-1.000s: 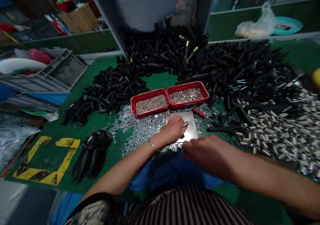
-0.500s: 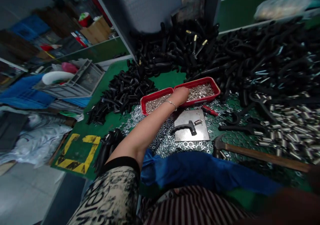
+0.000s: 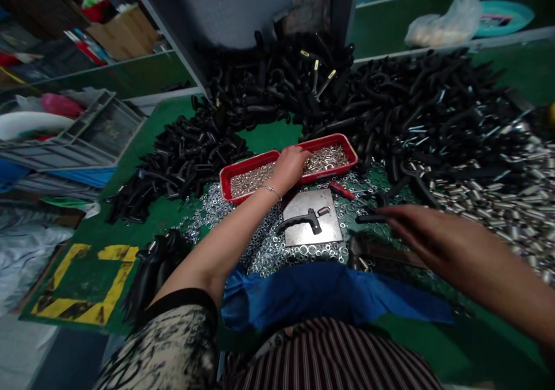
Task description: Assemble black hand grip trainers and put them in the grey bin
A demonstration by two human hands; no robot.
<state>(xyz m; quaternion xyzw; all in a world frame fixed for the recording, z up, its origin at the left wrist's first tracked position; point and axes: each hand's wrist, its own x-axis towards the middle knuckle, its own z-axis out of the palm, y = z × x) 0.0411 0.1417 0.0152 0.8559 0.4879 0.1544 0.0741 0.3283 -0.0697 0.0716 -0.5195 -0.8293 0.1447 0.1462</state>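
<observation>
My left hand point(image 3: 291, 164) is over the inner ends of two red trays, its fingers bent down and closed at the edge of the small metal pins in the right tray point(image 3: 352, 157). What the fingertips hold, if anything, is hidden. The left tray point(image 3: 225, 186) contains tiny metal pieces. My right hand point(image 3: 427, 234), blurred, hovers above the hammer with its fingertips at a black plastic handle point(image 3: 367, 219); its grip is unclear. Between the hands, a metal plate point(image 3: 299, 202) carries another black handle point(image 3: 299, 222) and a small metal sleeve point(image 3: 324, 210).
A hammer point(image 3: 356, 251) lies partly under my right hand. Loose metal rings point(image 3: 269, 257) spread around the plate. A red-handled tool point(image 3: 341, 191) lies beside it. Black handles point(image 3: 277, 89) heap at the back; metal sleeves point(image 3: 485, 205) pile at right. Blue cloth point(image 3: 295, 291) lies in front.
My right hand has come in from the lower right to the black handle beside the hammer. My left hand stays at the trays. The view has shifted right.
</observation>
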